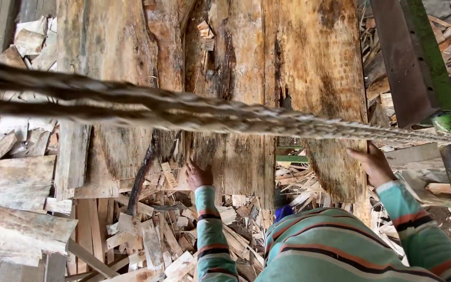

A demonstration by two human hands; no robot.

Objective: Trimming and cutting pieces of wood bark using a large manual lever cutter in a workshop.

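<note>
I see a stack of wide, rough wooden planks (267, 78), weathered and dark-streaked, lying flat and running away from me, their near ends over the scrap pile.

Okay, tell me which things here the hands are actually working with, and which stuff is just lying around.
In hand:
- wide rough wooden slab, its near end gripped on both sides
- left hand at the slab's lower edge
- right hand on the slab's right edge

Lying about:
- wood offcuts heaped on the ground
- twisted rope crossing the view
- green metal frame
- stacked planks
</note>
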